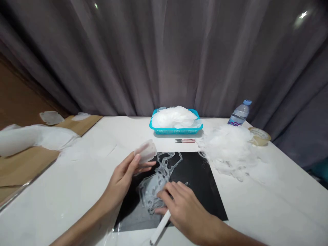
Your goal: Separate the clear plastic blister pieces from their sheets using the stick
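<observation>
My left hand pinches a small translucent white sheet piece between thumb and fingers, raised over the far left edge of a black mat. Curled low over the mat's middle, my right hand holds a slim white-handled tool; its handle points back toward me, and its working end is hidden by the hand. Under and beside the right fingers lies a tangle of clear cut-out scraps, with loops reaching to the mat's far edge.
A blue basket heaped with white pieces stands at the back. Small thread snips lie before it. To the right are a large pile of translucent scraps, a water bottle and a tape roll. Cardboard lies left.
</observation>
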Motion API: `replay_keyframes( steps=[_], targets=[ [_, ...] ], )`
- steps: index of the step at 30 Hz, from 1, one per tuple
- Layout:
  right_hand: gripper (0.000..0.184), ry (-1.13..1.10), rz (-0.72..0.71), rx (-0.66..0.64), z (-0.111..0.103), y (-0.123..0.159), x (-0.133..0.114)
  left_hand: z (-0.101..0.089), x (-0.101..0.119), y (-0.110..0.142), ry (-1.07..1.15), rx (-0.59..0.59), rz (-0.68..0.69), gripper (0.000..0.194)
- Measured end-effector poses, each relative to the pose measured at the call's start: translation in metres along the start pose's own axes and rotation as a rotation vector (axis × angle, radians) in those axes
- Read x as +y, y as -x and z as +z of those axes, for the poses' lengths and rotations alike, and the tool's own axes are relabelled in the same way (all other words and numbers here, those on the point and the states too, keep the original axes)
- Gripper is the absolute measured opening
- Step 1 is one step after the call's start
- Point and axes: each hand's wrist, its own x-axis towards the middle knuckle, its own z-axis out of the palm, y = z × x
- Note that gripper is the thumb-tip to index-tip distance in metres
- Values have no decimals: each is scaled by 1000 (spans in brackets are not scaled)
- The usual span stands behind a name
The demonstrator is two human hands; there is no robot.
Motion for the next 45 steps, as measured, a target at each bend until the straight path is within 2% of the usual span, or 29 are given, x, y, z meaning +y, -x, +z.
replay_keyframes(
  steps=[1,4,8,12,13,15,17,19,24,26,29,34,37,40,45],
  targets=[
    [5,6,-2,23,0,2,4,-1,-2,-2,3,-39,4,53],
    [14,-58,89,108,-19,3,22,-5,-5,-6,-32,-111,13,54],
    [17,-386,492,300,-81,-2,61,-14,2,-26,-129,-72,34,60],
    [25,-246,636,754,-137,0,103,-11,11,-75,-193,7,155,65],
    [27,-197,656,851,-145,1,112,-8,12,-90,-242,29,207,66],
    [30,-114,687,1011,-155,6,127,1,12,-123,-490,92,346,68],
    [32,-67,695,1090,-157,11,140,12,11,-153,-596,114,412,62],
    [34,-30,725,1050,-155,17,153,22,10,-178,-665,98,458,56],
    [47,191,845,587,-140,31,180,34,6,-213,-823,12,448,60],
    [55,253,851,512,-136,33,183,32,4,-217,-880,-40,425,63],
    [61,315,852,504,-134,35,183,26,3,-216,-946,-90,408,65],
    [58,461,777,461,-126,36,180,22,0,-212,-993,-146,411,68],
    [58,569,754,561,-121,32,173,21,-1,-211,-996,-143,412,70],
    [57,679,671,656,-117,29,165,18,-5,-210,-997,-124,409,74],
    [50,747,633,642,-110,29,165,3,-17,-202,-1020,-109,404,86]
  ],
)
